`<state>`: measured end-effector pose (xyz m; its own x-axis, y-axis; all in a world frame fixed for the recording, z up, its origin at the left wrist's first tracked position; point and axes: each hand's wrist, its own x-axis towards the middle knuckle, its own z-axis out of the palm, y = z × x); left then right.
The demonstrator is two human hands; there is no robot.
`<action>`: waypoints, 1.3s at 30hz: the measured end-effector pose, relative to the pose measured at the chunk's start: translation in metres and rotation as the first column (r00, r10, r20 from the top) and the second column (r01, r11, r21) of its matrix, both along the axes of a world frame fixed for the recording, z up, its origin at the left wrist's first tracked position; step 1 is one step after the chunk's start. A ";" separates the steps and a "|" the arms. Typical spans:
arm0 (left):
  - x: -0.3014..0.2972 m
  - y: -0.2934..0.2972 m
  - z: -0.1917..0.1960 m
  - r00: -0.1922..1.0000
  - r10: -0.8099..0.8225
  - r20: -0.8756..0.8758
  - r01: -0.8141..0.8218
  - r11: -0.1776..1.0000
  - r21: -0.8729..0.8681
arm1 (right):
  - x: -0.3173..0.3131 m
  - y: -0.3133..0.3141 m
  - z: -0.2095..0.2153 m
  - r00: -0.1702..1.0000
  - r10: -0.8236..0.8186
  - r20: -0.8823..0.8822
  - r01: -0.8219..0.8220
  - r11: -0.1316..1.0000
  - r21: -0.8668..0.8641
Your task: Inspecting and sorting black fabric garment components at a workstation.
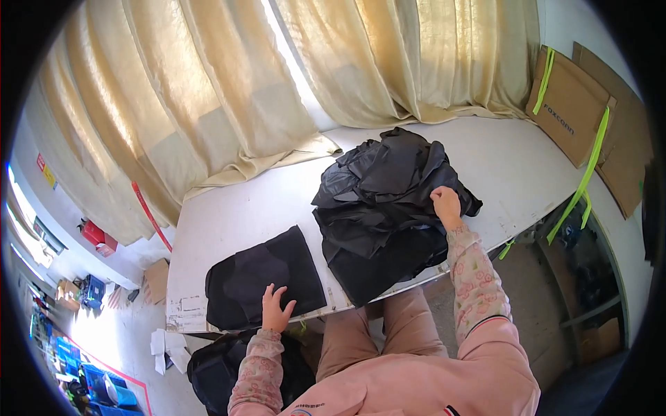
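A crumpled heap of thin black fabric [388, 173] lies at the middle of the white table. My right hand [446, 205] is at the heap's right side, its fingers closed on a fold of the fabric. To the left lies a flat, folded stack of black fabric [253, 277] with its near edge at the table's front edge. My left hand [277, 309] is over the near part of that stack, fingers spread and holding nothing. Whether its fingertips touch the cloth I cannot tell.
The white table [229, 201] reaches to the beige curtains [229, 83]. Cardboard sheets [570, 104] with yellow-green straps [593, 159] lean at the right. More black fabric [215, 371] hangs or lies below the table's front left. A red fire extinguisher [92, 234] stands at the far left.
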<state>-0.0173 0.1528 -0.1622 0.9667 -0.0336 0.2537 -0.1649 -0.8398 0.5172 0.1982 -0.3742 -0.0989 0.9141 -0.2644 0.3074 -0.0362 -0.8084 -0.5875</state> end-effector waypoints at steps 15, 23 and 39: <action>-0.019 -0.046 0.029 0.988 -0.148 0.051 0.156 0.965 -0.209 | 0.011 0.035 -0.002 0.988 -0.147 0.054 0.144 0.988 0.062; -0.014 -0.090 0.099 0.956 -0.162 0.245 0.225 0.940 -0.257 | -0.106 0.160 0.129 0.665 0.343 0.663 -0.569 0.808 0.153; 0.055 -0.077 0.249 0.910 -0.173 0.376 0.384 0.693 -0.611 | -0.147 0.151 0.210 0.600 0.605 0.523 -0.756 0.643 0.124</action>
<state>0.0379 0.0760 0.0867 0.8278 -0.0124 0.5609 -0.5525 -0.1911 0.8113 0.0513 -0.2229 0.1115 0.6683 0.2383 0.7047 0.7428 -0.2653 -0.6147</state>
